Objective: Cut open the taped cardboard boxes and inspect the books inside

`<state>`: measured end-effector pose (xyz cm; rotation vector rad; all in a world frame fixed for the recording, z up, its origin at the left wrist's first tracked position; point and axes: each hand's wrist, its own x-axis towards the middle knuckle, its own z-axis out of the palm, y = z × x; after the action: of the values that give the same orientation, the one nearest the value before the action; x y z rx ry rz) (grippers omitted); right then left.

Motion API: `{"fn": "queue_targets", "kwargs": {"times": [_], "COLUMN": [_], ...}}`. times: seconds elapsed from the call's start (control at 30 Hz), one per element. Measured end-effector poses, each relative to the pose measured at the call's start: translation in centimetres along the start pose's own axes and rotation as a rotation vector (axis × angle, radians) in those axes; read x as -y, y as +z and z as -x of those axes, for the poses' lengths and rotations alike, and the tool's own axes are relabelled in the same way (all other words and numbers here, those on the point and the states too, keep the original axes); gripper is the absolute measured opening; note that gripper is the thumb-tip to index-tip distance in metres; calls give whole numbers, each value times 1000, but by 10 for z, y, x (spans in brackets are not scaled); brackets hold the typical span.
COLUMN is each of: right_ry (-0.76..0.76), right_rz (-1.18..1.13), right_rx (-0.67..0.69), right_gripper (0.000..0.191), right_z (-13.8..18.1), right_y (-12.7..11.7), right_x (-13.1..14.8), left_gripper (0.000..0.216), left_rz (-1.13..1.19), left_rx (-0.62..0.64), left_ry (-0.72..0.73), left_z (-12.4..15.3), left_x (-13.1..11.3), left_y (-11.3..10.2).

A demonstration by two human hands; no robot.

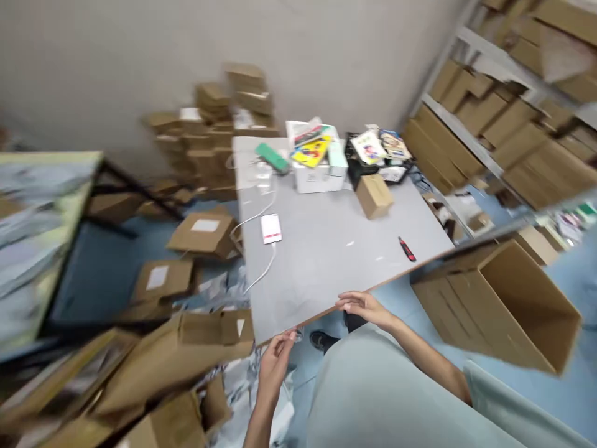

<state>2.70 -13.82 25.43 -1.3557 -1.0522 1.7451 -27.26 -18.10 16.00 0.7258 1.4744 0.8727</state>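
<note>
The pale shirt [396,398] faced the table [317,249]; left hand [274,362] and right hand [362,306], loosely open, were positioned at its edge.

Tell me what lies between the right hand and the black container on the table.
In the head view, a small cardboard box lies between them, close to the black container; the stretch nearer the right hand is bare grey tabletop.

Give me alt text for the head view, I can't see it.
A person's left hand and right hand are at the near edge of a grey table. On it are a red-and-black tool, a white device with a cable, a small cardboard box and a white bin topped with booklets. Cardboard boxes crowd the floor and the shelves at right.
</note>
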Motion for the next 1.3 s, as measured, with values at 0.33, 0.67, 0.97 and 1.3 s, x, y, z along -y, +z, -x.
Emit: {"fn": "queue_targets", "kwargs": {"times": [0.33, 0.67, 0.97, 1.3], "right_ry": [-121, -231, -275, -34], "right_rz": [-167, -103, 112, 151], "right_rx": [-755, -920, -1077, -1273], "right_gripper": [65, 59, 43, 42], "right_z": [192, 312, 369, 399], "right_y": [-126, -243, -371, -490], "right_x": [-25, -80, -103, -140], "left_gripper": [71, 68, 59, 41], "left_rz": [-367, -419, -496, -732], "left_rx": [547, 748, 889, 1311], "left_ry": [161, 102, -4, 140], "left_z": [-57, 59, 151, 109], "left_x": [-92, -38, 16, 45], "left_y": [174, 385, 563, 785]}}
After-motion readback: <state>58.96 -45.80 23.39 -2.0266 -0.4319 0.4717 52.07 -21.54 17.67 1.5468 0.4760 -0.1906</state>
